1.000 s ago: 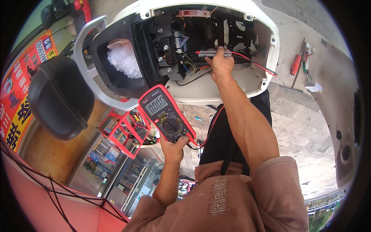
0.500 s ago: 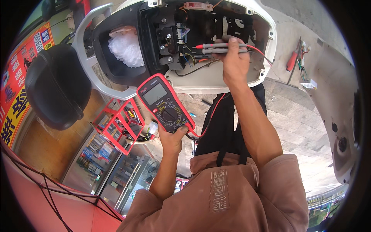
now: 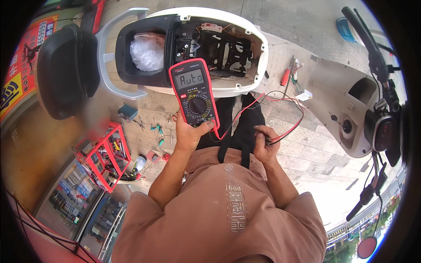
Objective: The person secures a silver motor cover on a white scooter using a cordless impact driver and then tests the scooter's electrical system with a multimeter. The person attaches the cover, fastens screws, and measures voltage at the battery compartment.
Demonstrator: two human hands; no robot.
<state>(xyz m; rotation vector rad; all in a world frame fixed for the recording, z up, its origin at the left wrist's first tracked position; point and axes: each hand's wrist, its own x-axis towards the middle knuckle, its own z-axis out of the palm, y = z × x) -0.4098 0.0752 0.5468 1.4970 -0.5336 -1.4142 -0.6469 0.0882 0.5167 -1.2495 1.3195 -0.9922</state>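
A: Entry, head view. Left hand (image 3: 189,133) holds the red multimeter (image 3: 194,93) from below, its grip closed around the lower end, thumb lying across the bottom right corner. The display faces up toward the wearer, presumably so it can be read at a glance.

B: And the right hand (image 3: 264,144)?

A: Its grip is closed on the probe tips (image 3: 268,138), pinched together and held clear of the scooter. The red and black leads (image 3: 280,115) loop from there back to the base of the meter, hanging slack in front of the dark trousers.

B: Where does the meter sit relative to the scooter?

A: In the air just in front of the open white scooter body (image 3: 245,52). The seat (image 3: 66,70) is tipped up to the left, exposing the compartment. A white plastic bag (image 3: 148,52) lies in the left part; bare brackets and wiring fill the right part.

B: Surface and surroundings?

A: No worktop. Paved stone ground (image 3: 307,149), outdoors, bright daylight. A red tool rack (image 3: 103,160) stands low left, small tools scattered beside it. A red-handled screwdriver (image 3: 285,76) lies on the scooter's footboard, handlebars (image 3: 372,57) far right.
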